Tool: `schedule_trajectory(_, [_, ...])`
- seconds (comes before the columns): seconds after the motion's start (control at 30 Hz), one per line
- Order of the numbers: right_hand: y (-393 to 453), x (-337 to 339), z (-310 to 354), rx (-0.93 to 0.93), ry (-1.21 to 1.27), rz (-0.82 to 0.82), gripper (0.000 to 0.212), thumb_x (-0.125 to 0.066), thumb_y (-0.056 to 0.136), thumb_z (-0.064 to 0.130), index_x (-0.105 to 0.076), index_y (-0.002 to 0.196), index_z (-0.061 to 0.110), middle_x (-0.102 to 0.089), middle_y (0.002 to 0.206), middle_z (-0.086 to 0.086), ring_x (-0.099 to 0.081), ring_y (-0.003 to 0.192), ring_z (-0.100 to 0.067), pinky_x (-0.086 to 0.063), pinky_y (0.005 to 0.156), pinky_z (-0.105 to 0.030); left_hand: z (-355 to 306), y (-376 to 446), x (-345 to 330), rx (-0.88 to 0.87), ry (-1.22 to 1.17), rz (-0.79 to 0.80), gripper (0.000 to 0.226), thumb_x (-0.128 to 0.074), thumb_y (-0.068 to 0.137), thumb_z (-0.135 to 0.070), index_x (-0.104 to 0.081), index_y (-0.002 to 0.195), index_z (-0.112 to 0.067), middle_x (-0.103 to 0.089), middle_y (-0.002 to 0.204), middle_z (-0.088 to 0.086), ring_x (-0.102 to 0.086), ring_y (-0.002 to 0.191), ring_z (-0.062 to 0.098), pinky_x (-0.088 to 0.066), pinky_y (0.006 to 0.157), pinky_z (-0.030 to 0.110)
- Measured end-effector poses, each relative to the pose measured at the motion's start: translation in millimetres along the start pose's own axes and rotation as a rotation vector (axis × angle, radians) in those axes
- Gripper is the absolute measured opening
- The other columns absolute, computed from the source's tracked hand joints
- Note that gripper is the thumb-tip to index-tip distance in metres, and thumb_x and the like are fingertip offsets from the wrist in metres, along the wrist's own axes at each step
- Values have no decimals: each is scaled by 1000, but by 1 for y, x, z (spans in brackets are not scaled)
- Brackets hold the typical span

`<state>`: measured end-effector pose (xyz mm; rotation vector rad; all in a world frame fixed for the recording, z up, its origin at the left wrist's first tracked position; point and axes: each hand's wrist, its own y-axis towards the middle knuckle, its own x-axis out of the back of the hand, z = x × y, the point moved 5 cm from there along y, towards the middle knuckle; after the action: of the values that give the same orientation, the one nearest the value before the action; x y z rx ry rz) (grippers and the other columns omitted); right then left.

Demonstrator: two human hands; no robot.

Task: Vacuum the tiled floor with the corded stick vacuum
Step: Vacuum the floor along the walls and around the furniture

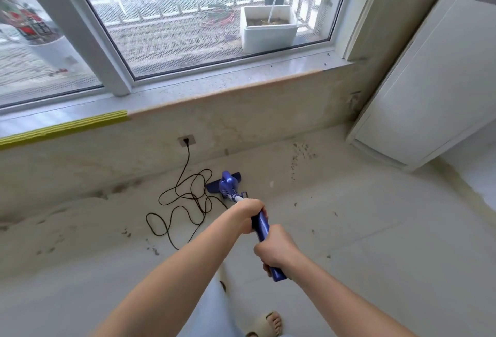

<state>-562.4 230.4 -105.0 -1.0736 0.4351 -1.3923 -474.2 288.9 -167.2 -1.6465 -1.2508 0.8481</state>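
Both hands, left grip (245, 214) and right grip (277, 252), clench the vacuum (228, 185) handle; dirt specks (302, 152) beyond them remain, cord (185, 199) alongside

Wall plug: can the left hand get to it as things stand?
Probably not without stepping in. The plug sits low on the wall under the sill, beyond the cord loops and vacuum head. The left hand grips the handle, as does the right hand.

Cord (185, 207) lies left of vacuum head (224, 182).
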Motion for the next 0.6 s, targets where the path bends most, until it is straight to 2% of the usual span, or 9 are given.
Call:
schedule_trajectory(0.07, [3,-10,6,-5,10,-20,21,-45,83,1,-39,101,11,-52,80,-9,-54,51,-17,-43,42,-24,-4,0,11,-26,53,1,43,-44,84,-3,-47,125,-12,-51,54,4,-50,47,17,-46,52,23])
schedule_trajectory(0.13, [9,-16,14,3,20,-38,21,-46,82,0,-40,99,11,-55,83,-10,-56,54,-20,-48,46,-27,-12,6,18,-59,101,15,68,-44,81,-3,-33,147,-13,-52,49,3,-51,41,16,-47,51,22])
schedule_trajectory(0.17, [14,-19,18,5,26,-45,20,-46,81,1,-41,98,10,-56,85,-12,-57,55,-21,-51,51,-29,-17,8,22,-72,112,12,67,-45,81,-3,-34,146,-12,-52,49,3,-51,42,16,-47,52,22])
schedule_trajectory(0.2, [19,-22,24,3,32,-50,20,-46,80,0,-41,98,10,-56,85,-13,-58,56,-23,-53,55,-31,-22,8,26,-81,118,15,56,-45,81,-2,-43,136,-11,-52,49,3,-50,44,17,-47,54,22])
schedule_trajectory(0.27, [30,-27,34,-6,46,-47,22,-46,80,0,-42,100,9,-55,84,-14,-57,56,-24,-53,54,-32,-31,11,34,-71,71,15,17,-45,85,-1,-49,99,-9,-50,50,2,-47,49,16,-46,60,24])
schedule_trajectory(0.3, [37,-29,41,-8,54,-41,23,-46,81,-1,-42,102,8,-54,82,-13,-56,55,-23,-52,50,-30,-36,13,39,-71,52,5,9,-44,88,-2,-47,86,-10,-49,47,1,-46,50,16,-45,62,25])
schedule_trajectory(0.33, [42,-29,46,-8,57,-35,24,-46,82,-1,-42,104,8,-54,80,-13,-55,53,-22,-50,47,-29,-41,15,42,-73,39,5,14,-44,90,-2,-44,79,-11,-47,43,-1,-44,51,15,-43,61,24])
schedule_trajectory(0.43, [62,-29,63,-1,42,-27,26,-44,83,-1,-42,106,9,-53,78,-11,-54,50,-21,-49,46,-28,-60,27,51,-90,-16,18,19,-42,93,-2,-40,76,-13,-45,39,-4,-43,50,14,-42,54,22])
schedule_trajectory(0.6, [56,-33,73,-26,42,-31,24,-45,83,-2,-41,104,9,-52,78,-11,-54,50,-20,-46,43,-26,-63,30,60,-74,-27,57,13,-41,92,-2,-40,83,-11,-46,55,0,-45,50,15,-44,55,24])
